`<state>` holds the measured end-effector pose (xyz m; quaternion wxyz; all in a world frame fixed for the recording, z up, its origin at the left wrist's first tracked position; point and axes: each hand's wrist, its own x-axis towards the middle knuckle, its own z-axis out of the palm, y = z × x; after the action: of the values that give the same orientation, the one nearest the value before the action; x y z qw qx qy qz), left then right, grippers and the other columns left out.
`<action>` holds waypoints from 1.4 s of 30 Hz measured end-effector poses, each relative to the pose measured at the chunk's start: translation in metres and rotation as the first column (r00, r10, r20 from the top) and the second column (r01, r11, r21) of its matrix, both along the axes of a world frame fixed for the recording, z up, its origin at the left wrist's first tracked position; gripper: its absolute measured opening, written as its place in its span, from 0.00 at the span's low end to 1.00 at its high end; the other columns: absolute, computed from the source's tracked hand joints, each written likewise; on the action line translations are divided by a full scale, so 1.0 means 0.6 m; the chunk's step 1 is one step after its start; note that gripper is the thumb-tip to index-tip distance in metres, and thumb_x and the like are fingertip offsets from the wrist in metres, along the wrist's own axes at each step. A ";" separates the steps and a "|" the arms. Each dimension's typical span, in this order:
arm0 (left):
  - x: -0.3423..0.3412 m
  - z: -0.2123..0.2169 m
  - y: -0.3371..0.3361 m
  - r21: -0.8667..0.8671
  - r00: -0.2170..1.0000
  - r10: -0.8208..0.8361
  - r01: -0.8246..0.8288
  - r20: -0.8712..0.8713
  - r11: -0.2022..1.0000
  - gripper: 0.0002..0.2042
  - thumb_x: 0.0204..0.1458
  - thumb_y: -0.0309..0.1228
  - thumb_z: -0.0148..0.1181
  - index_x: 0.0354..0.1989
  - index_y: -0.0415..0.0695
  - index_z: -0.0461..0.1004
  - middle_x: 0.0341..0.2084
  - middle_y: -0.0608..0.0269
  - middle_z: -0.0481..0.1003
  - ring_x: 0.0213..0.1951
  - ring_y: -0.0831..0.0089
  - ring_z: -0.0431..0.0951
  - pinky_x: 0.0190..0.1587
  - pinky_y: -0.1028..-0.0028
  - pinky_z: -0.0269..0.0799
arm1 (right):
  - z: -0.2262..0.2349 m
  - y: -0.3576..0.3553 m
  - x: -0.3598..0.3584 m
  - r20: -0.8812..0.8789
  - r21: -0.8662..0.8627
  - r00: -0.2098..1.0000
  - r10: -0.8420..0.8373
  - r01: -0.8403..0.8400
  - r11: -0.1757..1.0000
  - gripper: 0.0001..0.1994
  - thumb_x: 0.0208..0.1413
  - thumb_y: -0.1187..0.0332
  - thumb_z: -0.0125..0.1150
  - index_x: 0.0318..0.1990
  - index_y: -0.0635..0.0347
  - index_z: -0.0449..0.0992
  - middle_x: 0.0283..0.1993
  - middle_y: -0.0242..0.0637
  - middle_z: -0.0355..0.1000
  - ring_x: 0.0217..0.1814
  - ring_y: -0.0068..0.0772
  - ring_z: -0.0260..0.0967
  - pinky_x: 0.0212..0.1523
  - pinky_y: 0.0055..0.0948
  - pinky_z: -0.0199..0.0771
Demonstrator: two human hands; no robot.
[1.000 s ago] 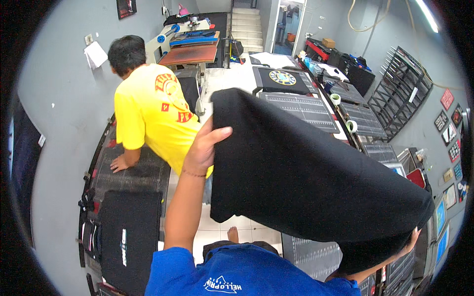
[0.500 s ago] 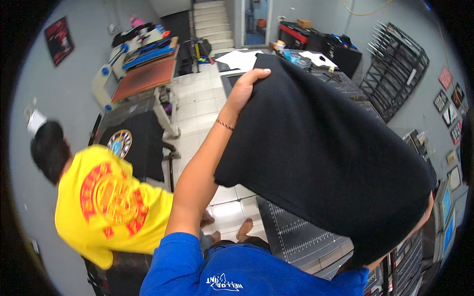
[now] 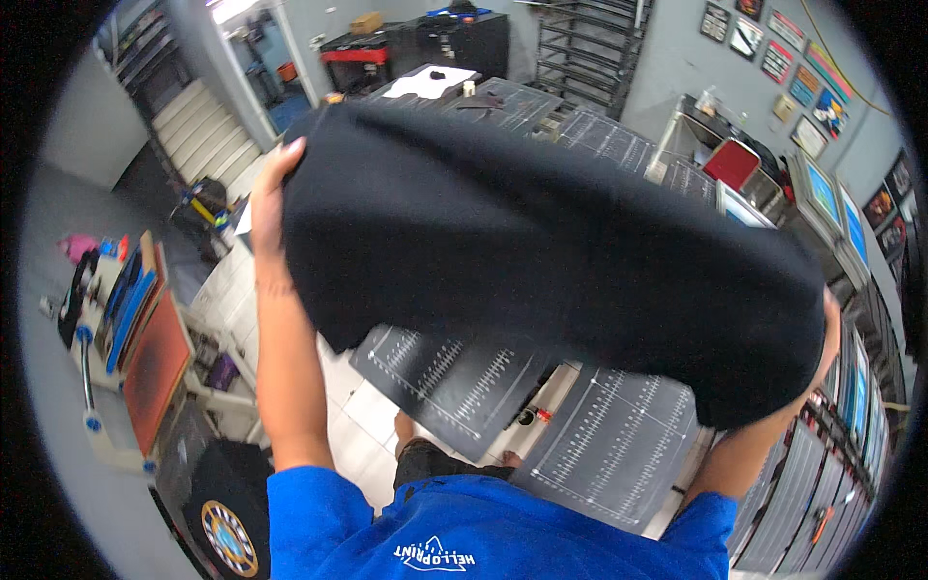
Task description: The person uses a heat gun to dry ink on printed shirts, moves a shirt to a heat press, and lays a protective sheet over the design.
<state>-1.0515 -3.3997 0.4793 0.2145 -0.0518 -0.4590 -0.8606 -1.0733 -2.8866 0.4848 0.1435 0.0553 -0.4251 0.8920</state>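
A black shirt (image 3: 561,251) is stretched wide in front of me, held up above the printing boards. My left hand (image 3: 272,203) grips its upper left corner, thumb along the edge and the other fingers hidden behind the cloth. At the far right end my right hand (image 3: 829,338) holds the other side; most of its fingers are covered by the fabric. Loose flaps of the shirt hang down at its lower left and lower right. Below it lie dark boards with white ruler marks, one board (image 3: 454,396) to the left and another board (image 3: 614,445) to the right.
A heat press (image 3: 155,377) stands at the left, near a black printed shirt (image 3: 227,527). Further marked boards (image 3: 604,140) stretch behind the raised cloth, with white material (image 3: 425,85) on one. Framed screens (image 3: 822,198) and a rack line the right. Stairs (image 3: 208,126) rise at the back left.
I have turned to the right, and the shirt has swung from a slant to nearly level, spread between both hands. The person in yellow has left the view.
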 end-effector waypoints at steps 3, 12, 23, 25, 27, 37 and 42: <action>0.024 -0.068 -0.068 -0.151 0.971 0.096 -0.064 0.218 0.987 0.15 0.53 0.32 0.55 0.42 0.33 0.75 0.36 0.53 0.79 0.37 0.66 0.79 0.45 0.70 0.75 | -0.061 -0.139 0.125 0.176 -0.085 0.924 -0.341 0.359 0.930 0.21 0.57 0.58 0.50 0.50 0.65 0.72 0.50 0.44 0.73 0.48 0.41 0.72 0.54 0.38 0.70; 0.059 -0.477 -0.325 0.045 0.467 -0.408 0.613 0.785 0.789 0.25 0.50 0.23 0.59 0.58 0.30 0.63 0.50 0.57 0.73 0.50 0.70 0.73 0.56 0.72 0.66 | -0.491 -0.281 0.371 0.804 0.368 0.411 -0.430 0.225 0.902 0.19 0.46 0.74 0.56 0.49 0.65 0.72 0.45 0.38 0.74 0.46 0.33 0.71 0.48 0.30 0.70; 0.108 -0.643 -0.410 -0.159 0.342 -0.275 0.837 0.899 0.524 0.09 0.54 0.24 0.55 0.43 0.37 0.74 0.32 0.71 0.74 0.35 0.80 0.70 0.39 0.78 0.65 | -0.655 -0.304 0.442 0.776 0.587 0.319 -0.544 -0.050 0.808 0.13 0.49 0.71 0.51 0.41 0.65 0.75 0.35 0.35 0.73 0.38 0.29 0.70 0.41 0.27 0.69; 0.125 -0.679 -0.403 -0.295 0.450 -0.174 0.785 0.876 0.544 0.04 0.55 0.26 0.55 0.35 0.38 0.72 0.23 0.75 0.67 0.26 0.83 0.63 0.28 0.77 0.59 | -0.719 -0.295 0.448 0.664 0.744 0.283 -0.693 -0.148 0.652 0.08 0.49 0.70 0.54 0.30 0.66 0.75 0.22 0.29 0.66 0.28 0.21 0.61 0.30 0.27 0.61; 0.132 -0.701 -0.406 -0.420 0.518 -0.084 0.768 0.851 0.483 0.04 0.56 0.26 0.54 0.33 0.38 0.71 0.22 0.75 0.66 0.26 0.84 0.62 0.29 0.77 0.59 | -0.723 -0.299 0.436 0.621 0.782 0.287 -0.730 -0.170 0.599 0.08 0.49 0.69 0.54 0.28 0.65 0.74 0.21 0.29 0.64 0.26 0.21 0.59 0.29 0.27 0.59; -0.062 -0.440 -0.314 -0.328 0.768 -0.236 0.500 0.595 0.801 0.14 0.60 0.31 0.53 0.52 0.38 0.66 0.45 0.67 0.67 0.51 0.78 0.65 0.58 0.75 0.57 | -0.499 -0.265 0.226 0.415 0.657 0.606 -0.678 0.316 0.684 0.21 0.60 0.60 0.56 0.54 0.68 0.71 0.55 0.41 0.70 0.58 0.32 0.66 0.60 0.30 0.62; -0.278 -0.294 -0.312 -0.114 0.860 -0.302 0.377 0.411 0.919 0.07 0.61 0.30 0.52 0.45 0.43 0.69 0.38 0.68 0.70 0.42 0.79 0.71 0.47 0.75 0.68 | -0.268 -0.257 0.068 0.364 0.258 0.800 -0.477 0.406 0.877 0.13 0.60 0.62 0.56 0.41 0.63 0.76 0.39 0.38 0.77 0.40 0.33 0.76 0.45 0.32 0.74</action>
<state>-1.2186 -3.5868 0.3026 -0.0414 0.0182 -0.5557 -0.8302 -1.0328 -3.0411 0.3237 0.2486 -0.2252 -0.5199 0.7856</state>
